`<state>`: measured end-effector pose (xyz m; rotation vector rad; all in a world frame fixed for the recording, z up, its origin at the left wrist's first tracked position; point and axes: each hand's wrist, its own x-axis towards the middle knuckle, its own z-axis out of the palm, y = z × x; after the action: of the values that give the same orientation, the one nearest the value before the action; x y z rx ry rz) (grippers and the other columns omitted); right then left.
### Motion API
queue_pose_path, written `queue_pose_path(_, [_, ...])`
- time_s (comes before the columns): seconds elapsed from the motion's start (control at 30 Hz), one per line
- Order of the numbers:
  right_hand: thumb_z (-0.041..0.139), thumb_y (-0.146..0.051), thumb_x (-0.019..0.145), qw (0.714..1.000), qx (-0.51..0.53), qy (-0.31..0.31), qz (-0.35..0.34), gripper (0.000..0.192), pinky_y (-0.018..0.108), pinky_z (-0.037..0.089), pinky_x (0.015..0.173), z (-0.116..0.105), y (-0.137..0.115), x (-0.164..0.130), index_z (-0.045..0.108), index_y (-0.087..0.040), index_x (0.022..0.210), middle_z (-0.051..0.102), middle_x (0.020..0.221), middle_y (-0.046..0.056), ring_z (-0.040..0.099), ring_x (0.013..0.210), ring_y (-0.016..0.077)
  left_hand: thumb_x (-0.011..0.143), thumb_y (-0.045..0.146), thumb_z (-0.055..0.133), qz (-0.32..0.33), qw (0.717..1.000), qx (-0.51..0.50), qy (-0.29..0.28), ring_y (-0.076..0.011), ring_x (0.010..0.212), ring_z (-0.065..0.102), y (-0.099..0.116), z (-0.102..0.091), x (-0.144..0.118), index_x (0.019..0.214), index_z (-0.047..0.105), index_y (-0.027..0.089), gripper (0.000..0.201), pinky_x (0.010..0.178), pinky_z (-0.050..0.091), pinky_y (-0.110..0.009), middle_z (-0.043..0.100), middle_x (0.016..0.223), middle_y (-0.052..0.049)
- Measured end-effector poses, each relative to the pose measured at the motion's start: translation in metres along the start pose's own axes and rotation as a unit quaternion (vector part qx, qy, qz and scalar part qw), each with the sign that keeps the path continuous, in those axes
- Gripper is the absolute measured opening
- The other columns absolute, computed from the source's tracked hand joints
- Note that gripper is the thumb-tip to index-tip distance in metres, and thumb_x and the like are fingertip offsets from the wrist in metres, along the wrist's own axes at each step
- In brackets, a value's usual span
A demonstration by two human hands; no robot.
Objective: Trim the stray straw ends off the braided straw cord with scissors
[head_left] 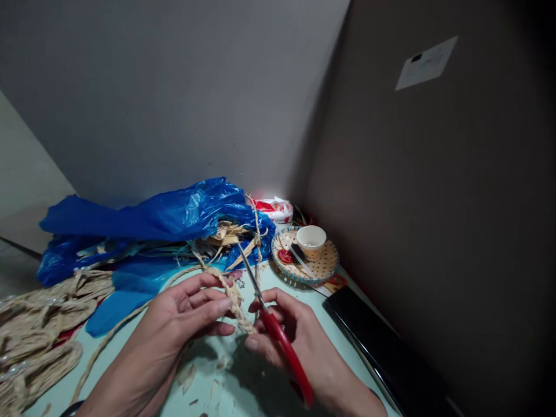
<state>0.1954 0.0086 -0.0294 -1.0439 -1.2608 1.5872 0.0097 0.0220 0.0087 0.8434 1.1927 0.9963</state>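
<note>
**Braid and scissors at the near edge of the surface**

Nearest the camera: both hands over the pale green surface (208, 382), with small fibre scraps (187, 375) lying under them. Left hand (182, 315) was closed in a pinch on the braided straw cord (232, 298), thumb and fingers meeting at its end. The cord's long axis ran from the pinch up and leftward, then trailed down across the surface toward the near left corner. A short braided tail hung from the pinch toward the right hand.

Right hand (295, 336) was closed around the red-handled scissors (271, 321); red handles pointed back toward the wrist, blades pointed up and away. Blades looked nearly together, though how far apart they stood I could not tell. The blades lay just right of the braid, crossing close beside a loose upright strand (258, 243). Right hand's fingertips sat touching or almost touching the braid's lower end. Both hands were equally near the cord; the left held it.

Farther left: a heap of woven straw pieces (39, 330). Behind the hands: a crumpled blue plastic bag (174, 217) with raw straw strips spilling from it. Right of it: a small woven tray (324, 267) carrying a white cup (311, 238), and a red-and-white packet (273, 208) at the wall. A dark flat slab (382, 347) lay along the right edge
</note>
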Motion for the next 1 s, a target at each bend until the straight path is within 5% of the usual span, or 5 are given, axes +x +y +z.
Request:
queue_pose_path(0.3, [0.084,-0.037,0.078,0.995,0.062,-0.07,0.04,0.042,0.015,0.031,0.043,-0.005,0.0,-0.004,0.055,-0.017,0.102,0.068,0.072,-0.002,0.041,0.047,0.0043,0.067,0.025,0.089,0.031,0.999,0.019,-0.036,-0.0246,0.088,0.073,-0.002,0.004,-0.003,0.116,0.065,0.023,0.054,0.08,0.057,-0.032,0.077,0.083,-0.001])
queue_pose_path(0.53, [0.075,-0.04,0.087,0.975,0.194,-0.094,0.045,0.035,0.013,0.033,0.04,-0.004,0.006,-0.005,0.057,-0.016,0.103,0.065,0.071,0.0,0.043,0.042,0.0025,0.068,0.022,0.089,-0.001,0.998,-0.047,-0.051,-0.023,0.08,0.073,-0.004,0.006,-0.001,0.12,0.06,0.026,0.06,0.075,0.057,-0.033,0.076,0.09,-0.002])
queue_pose_path(0.7, [0.08,-0.032,0.084,0.942,0.283,-0.137,0.117,0.033,0.012,0.033,0.043,0.0,0.011,-0.005,0.063,-0.012,0.104,0.066,0.07,0.001,0.05,0.047,0.0023,0.077,0.018,0.082,0.003,0.997,-0.037,-0.074,-0.0227,0.092,0.071,-0.011,0.008,0.002,0.115,0.061,0.025,0.043,0.081,0.056,-0.032,0.075,0.102,-0.004])
queue_pose_path(0.87, [0.081,-0.032,0.083,0.928,0.31,-0.145,0.151,0.033,0.011,0.032,0.045,0.004,0.016,-0.004,0.066,-0.009,0.101,0.066,0.072,0.003,0.053,0.053,0.0033,0.08,0.021,0.081,0.004,0.995,-0.045,-0.084,-0.016,0.069,0.066,-0.017,0.009,0.0,0.123,0.055,0.031,0.052,0.065,0.055,-0.028,0.073,0.089,0.001])
queue_pose_path(1.0, [0.073,-0.043,0.088,0.956,0.24,-0.14,0.089,0.035,0.014,0.03,0.044,0.003,0.013,-0.001,0.063,-0.013,0.104,0.064,0.076,0.001,0.045,0.048,0.003,0.074,0.021,0.085,0.019,0.996,-0.04,-0.078,-0.0145,0.058,0.064,-0.014,0.01,-0.001,0.124,0.053,0.032,0.061,0.058,0.053,-0.026,0.07,0.075,0.005])
